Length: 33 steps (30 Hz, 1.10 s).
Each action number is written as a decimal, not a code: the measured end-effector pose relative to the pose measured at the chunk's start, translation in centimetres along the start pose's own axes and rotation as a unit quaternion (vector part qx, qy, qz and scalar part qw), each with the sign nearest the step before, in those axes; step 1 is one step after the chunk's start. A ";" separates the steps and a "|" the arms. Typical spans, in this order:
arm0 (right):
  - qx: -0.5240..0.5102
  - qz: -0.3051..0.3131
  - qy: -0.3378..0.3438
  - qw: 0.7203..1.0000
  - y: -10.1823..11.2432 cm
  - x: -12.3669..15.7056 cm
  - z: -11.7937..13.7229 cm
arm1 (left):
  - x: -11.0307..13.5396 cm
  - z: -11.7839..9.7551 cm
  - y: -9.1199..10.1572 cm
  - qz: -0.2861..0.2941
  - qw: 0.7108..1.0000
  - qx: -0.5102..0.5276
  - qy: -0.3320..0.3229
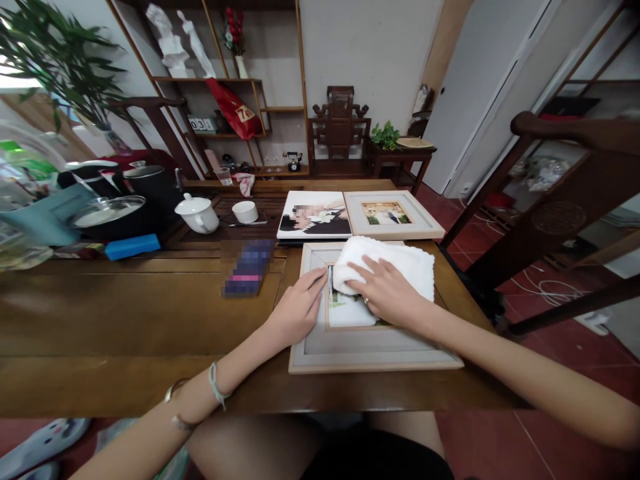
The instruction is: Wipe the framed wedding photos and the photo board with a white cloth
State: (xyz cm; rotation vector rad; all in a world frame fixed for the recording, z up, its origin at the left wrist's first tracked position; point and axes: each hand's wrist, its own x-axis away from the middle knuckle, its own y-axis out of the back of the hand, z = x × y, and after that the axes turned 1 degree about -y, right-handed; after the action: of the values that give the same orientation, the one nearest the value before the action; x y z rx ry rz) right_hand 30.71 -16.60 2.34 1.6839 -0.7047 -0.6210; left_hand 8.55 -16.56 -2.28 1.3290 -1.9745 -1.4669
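Observation:
A picture frame (pixel 320 357) with a pale wooden border and grey mat lies flat on the table in front of me. My right hand (pixel 383 290) has hold of a white fluffy towel (pixel 415 263) and presses it onto the picture area, its fingers bent over the cloth. Much of the picture is hidden beneath the towel and hand. On the frame's left side rests my left hand (pixel 300 307), fingers stretched out flat, their tips at the inner edge by the picture. Nothing shows in that hand.
Behind the frame lie a wedding photo panel (pixel 315 217) and a second framed photo (pixel 387 212). A blurred dark phone-like item (pixel 249 268) is at left on the wooden table (pixel 125 333). Farther back stand a white lidded cup (pixel 197 215) and small bowl (pixel 245 212). A chair (pixel 540 200) stands right.

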 end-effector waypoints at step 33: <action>0.024 -0.007 -0.028 0.999 3.5 9.0 4.4 | -0.1 -0.1 -0.1 0.000 1.000 0.010 0.022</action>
State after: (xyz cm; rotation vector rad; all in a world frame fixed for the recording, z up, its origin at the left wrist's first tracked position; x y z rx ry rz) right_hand 33.22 -26.68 4.55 1.7232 -0.7538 -0.6692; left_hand 8.75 -16.50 -2.34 1.3583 -1.9656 -1.4105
